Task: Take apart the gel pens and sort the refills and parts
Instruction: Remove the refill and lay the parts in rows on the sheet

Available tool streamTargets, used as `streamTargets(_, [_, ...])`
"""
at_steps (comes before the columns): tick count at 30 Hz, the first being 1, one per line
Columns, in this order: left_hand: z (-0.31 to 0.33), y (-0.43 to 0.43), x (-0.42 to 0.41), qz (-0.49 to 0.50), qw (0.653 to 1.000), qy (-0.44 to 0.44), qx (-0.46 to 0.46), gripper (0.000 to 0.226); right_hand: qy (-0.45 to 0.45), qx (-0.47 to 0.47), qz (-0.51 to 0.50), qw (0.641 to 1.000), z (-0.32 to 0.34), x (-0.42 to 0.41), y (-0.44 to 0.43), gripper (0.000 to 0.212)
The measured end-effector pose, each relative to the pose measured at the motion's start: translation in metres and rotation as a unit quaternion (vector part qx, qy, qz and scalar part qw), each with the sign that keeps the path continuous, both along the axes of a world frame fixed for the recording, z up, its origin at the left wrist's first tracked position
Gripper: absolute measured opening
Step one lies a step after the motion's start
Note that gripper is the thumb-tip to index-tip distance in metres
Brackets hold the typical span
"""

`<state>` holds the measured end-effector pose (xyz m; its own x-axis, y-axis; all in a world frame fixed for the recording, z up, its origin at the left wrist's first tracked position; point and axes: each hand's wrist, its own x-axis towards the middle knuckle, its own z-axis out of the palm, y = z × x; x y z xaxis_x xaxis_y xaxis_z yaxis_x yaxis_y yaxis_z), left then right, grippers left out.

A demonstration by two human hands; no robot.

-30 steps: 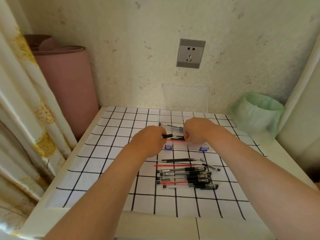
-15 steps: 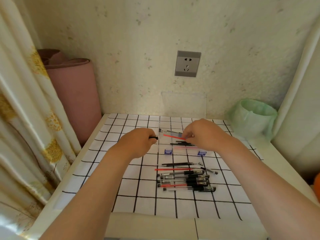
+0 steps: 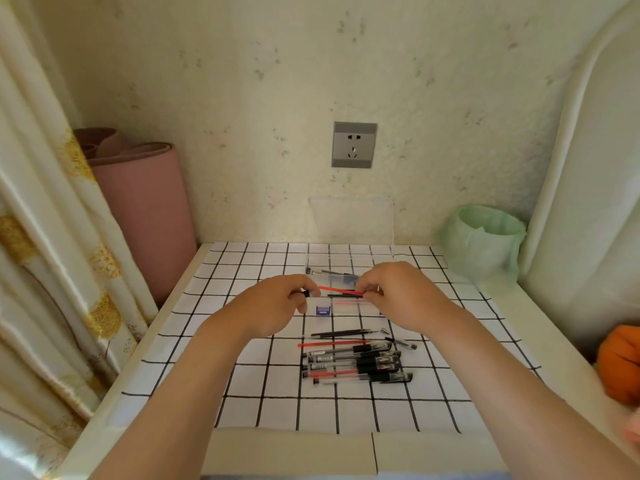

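Red refill [image 3: 341, 291] is mid-frame, just above the centre, held level over the clear sorting box [image 3: 353, 306]. Right hand [image 3: 405, 299] pinches its right end with curled fingers. Left hand [image 3: 273, 306] pinches a small black part [image 3: 305, 293] just off the refill's left end; it looks like a tip piece or end plug, too small to tell. The box already has a few bits in it: a clear barrel [image 3: 329, 271] at the back and dark and red strips under the hands, partly hidden.

Lower down on the grid cloth [image 3: 263, 375], a loose black refill [image 3: 341, 333] and a second red refill [image 3: 332, 344] lie out, not yet boxed. Right below them is a stack of gel pens [image 3: 356, 362], roughly five, apparently still whole.

Judgement: early to mid task, with one pen apart in hand, a couple done, and most left to take apart and sort.
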<state>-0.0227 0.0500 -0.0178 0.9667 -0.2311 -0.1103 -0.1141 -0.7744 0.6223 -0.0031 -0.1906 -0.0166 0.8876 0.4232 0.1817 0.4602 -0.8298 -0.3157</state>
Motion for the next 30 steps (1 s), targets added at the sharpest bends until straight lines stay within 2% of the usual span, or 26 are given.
streamTargets(16, [-0.002,-0.006,0.006,0.002,1.000,0.007,0.011,0.034,0.017,-0.022,0.012,1.000,-0.002,0.001,0.000,0.019])
streamTargets(24, [-0.002,-0.004,0.007,-0.022,0.999,0.019,0.018,0.033,-0.004,-0.045,0.023,0.999,-0.002,0.002,0.000,0.019])
streamTargets(30, [-0.005,-0.016,0.004,-0.056,0.998,0.035,-0.009,0.038,-0.005,0.005,0.044,0.999,-0.006,-0.001,0.008,0.018])
